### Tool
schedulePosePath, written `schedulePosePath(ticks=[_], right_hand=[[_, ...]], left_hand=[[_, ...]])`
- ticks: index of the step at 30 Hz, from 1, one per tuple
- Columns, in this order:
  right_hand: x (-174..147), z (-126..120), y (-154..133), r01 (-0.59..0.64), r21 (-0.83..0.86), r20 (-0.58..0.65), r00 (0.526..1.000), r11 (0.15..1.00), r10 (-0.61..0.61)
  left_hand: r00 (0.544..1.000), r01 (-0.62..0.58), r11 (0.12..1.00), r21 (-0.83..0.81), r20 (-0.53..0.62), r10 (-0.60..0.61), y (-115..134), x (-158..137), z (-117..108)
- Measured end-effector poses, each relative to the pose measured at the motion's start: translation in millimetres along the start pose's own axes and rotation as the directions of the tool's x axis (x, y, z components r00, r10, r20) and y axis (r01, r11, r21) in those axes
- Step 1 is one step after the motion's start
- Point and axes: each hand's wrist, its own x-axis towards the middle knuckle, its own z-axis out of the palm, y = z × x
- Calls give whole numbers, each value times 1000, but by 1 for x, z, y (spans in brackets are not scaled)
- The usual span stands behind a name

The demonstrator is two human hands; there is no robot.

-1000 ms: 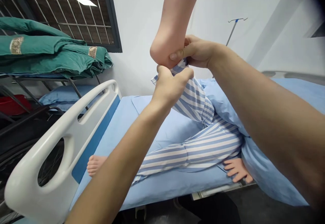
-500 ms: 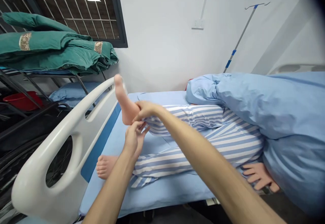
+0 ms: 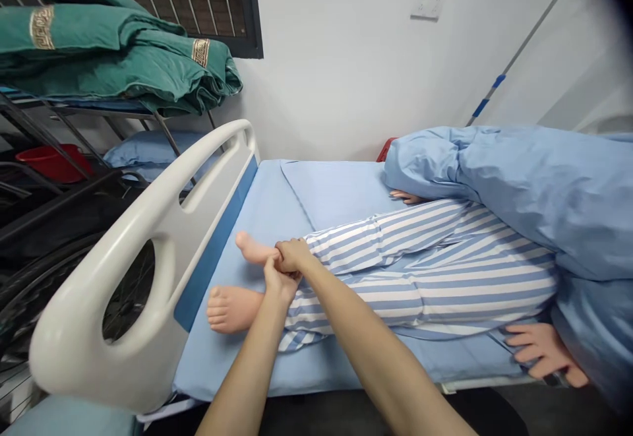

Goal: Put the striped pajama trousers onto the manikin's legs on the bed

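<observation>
A manikin in blue-and-white striped trousers (image 3: pixel 420 235) lies on the bed. Its far foot (image 3: pixel 253 250) is bare and tilted over, low above the sheet. My right hand (image 3: pixel 293 255) is closed over that leg's ankle from above, near the trouser cuff. Just in front, my left hand (image 3: pixel 279 281) is closed on the same ankle from the near side, its thumb on top and its other fingers partly hidden. The near foot (image 3: pixel 233 309) lies on the sheet, left of my left wrist. My two hands touch each other.
The white footboard (image 3: pixel 163 238) stands left of the feet. A blue quilt (image 3: pixel 504 165) covers the manikin's upper part, with one manikin hand (image 3: pixel 546 350) at the near edge. A wheelchair wheel (image 3: pixel 49 278) and folded green covers (image 3: pixel 148 66) are farther left.
Both hands have brought the far leg down from its raised position, toward the near leg. The far foot pointed up before and now tilts low near the sheet. The view has shifted too.
</observation>
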Motion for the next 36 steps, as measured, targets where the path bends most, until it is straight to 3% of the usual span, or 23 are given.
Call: schedulePosePath(ticks=[13, 36], right_hand=[[-7, -3, -9, -57, 11, -12, 998, 998, 57], [6, 5, -6, -74, -19, -23, 997, 997, 73]], left_hand=[[996, 1, 999, -32, 84, 1, 0, -3, -5], [995, -7, 999, -43, 98, 11, 0, -6, -4]])
